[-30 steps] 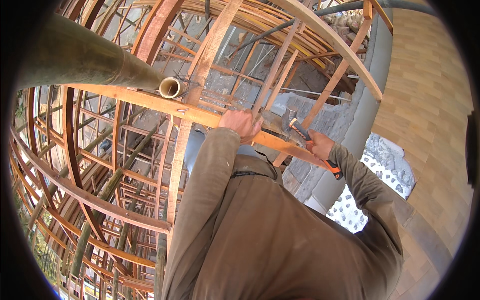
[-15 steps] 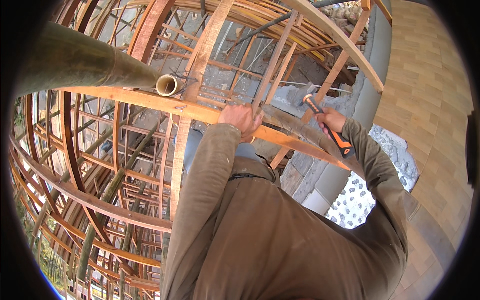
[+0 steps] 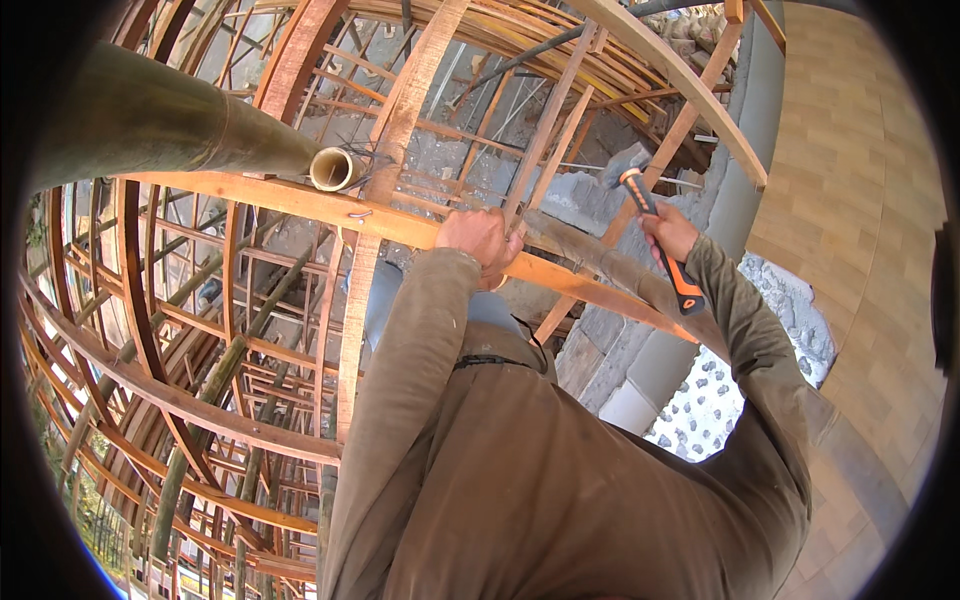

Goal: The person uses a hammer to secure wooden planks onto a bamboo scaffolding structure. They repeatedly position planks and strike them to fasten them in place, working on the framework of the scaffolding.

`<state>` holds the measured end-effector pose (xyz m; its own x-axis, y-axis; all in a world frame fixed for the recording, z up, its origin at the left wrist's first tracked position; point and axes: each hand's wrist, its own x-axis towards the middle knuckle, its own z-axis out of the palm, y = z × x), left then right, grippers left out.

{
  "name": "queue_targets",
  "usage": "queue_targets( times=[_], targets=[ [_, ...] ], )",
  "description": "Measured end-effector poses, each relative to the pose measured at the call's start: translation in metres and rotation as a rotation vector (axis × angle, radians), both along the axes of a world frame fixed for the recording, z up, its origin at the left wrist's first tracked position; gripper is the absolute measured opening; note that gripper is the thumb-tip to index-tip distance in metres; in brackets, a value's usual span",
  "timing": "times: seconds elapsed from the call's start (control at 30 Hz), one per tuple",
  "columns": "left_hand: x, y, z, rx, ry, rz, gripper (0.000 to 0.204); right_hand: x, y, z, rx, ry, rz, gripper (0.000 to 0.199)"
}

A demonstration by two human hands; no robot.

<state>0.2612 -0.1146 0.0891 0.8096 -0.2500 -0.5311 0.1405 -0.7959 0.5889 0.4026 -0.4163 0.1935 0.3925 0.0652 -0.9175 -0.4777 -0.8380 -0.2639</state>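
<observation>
My right hand (image 3: 672,236) is closed round the orange-and-black handle of a hammer (image 3: 640,190). The hammer's metal head points up and away, raised above the beam on the right side. My left hand (image 3: 478,242) wraps over the top of an orange-brown wooden beam (image 3: 300,203) that runs across in front of me. Its fingertips rest beside the lower end of a thin upright slat (image 3: 548,125). Whether a nail sits under those fingers is hidden. Further left on the same beam, a small bent metal nail (image 3: 360,216) sticks out near a crossing board (image 3: 365,290).
A thick bamboo pole (image 3: 200,125) juts in from the upper left, ending just above the beam. Timber framing with wide gaps drops away on the left. At the right are a grey concrete edge (image 3: 752,130), a tan tiled surface (image 3: 850,150) and a rough white patch (image 3: 700,405).
My right hand has tilted the hammer, so its metal head now shows higher up and a little further right. My left hand keeps its place on the beam.
</observation>
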Motion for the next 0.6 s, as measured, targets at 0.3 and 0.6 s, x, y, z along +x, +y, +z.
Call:
queue_targets(
  times=[0.3, 0.6],
  targets=[
    [0.000, 0.000, 0.005, 0.033, -0.041, -0.006, 0.049, 0.049, -0.006, 0.014, 0.024, -0.105, -0.102, 0.020],
    [0.003, 0.001, 0.000, -0.007, 0.009, 0.002, 0.058, -0.014, -0.020, -0.012, -0.021, 0.509, -0.046, 0.021]
  ],
)
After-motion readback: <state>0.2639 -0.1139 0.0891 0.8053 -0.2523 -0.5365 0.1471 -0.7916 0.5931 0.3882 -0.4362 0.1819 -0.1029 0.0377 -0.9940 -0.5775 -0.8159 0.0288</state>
